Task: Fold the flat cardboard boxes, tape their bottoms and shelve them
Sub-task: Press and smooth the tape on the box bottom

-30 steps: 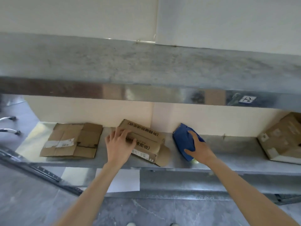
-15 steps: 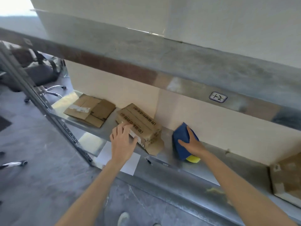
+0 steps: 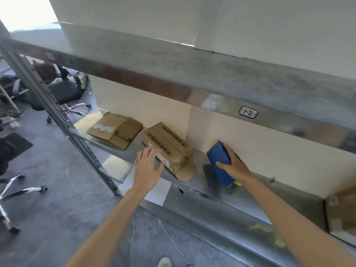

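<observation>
Clerk: Where does the task's item stand?

Inspector: The printed cardboard box (image 3: 169, 145) lies on the lower shelf (image 3: 240, 199), set askew, with one loose flap reaching the shelf's near edge. A flat cardboard box (image 3: 115, 130) lies to its left on the same shelf, apart from it.

Clerk: And the hands?

Inspector: The left hand (image 3: 147, 170) is at the printed cardboard box's near left corner. Its fingers (image 3: 146, 155) are straight and slightly spread, gripping nothing. The tips reach the box's near face, though firm contact cannot be confirmed. The right hand (image 3: 234, 164) is to the right of that box and grips a blue tool (image 3: 220, 162), thumb across its near face, the other fingers wrapped round the far side. The tool is tilted, and a yellow part shows at its lower end.

Clerk: Anything else for the record?

Inspector: The upper shelf (image 3: 192, 74) carries a small label (image 3: 248, 112) on its front lip. Another cardboard box (image 3: 344, 209), blurred, sits at the right end of the lower shelf. A white sheet (image 3: 158, 191) lies below the shelf's near edge. An office chair (image 3: 57, 93) stands on the floor to the left, beyond the steel upright (image 3: 57, 120).
</observation>
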The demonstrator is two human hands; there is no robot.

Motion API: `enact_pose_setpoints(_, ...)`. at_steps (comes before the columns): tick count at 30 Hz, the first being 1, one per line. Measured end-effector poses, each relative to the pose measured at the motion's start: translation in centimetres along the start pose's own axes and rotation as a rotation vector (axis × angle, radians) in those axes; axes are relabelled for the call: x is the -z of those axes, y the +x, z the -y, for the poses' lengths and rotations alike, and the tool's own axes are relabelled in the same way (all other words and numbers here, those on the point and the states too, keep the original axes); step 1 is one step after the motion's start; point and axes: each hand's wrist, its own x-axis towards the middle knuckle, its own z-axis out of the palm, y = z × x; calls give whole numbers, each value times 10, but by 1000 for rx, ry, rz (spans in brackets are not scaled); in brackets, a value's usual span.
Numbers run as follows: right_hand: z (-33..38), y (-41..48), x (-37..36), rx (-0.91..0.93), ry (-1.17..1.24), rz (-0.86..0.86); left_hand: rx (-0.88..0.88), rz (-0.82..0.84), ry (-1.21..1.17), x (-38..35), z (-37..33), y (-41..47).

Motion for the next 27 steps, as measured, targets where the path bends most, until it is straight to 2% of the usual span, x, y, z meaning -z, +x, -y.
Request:
enact_pose_setpoints(2,7,-8,11,135,-35,4,-47,22,-73,0,-5,4)
enact_pose_setpoints(6,26,-29,35,306,-106,117,-140,81,-277,-2,-25,15)
enact_pose_setpoints(13,41,-54,36,460,-370,268,-231,308,-431,-1,-53,24)
enact_pose_setpoints(18,52,-66,30,508,-479,307,-207,472,-512,1,-54,22)
enact_pose_setpoints(27,61,-71,24,595,-526,313,-98,461,-580,0,-49,18)
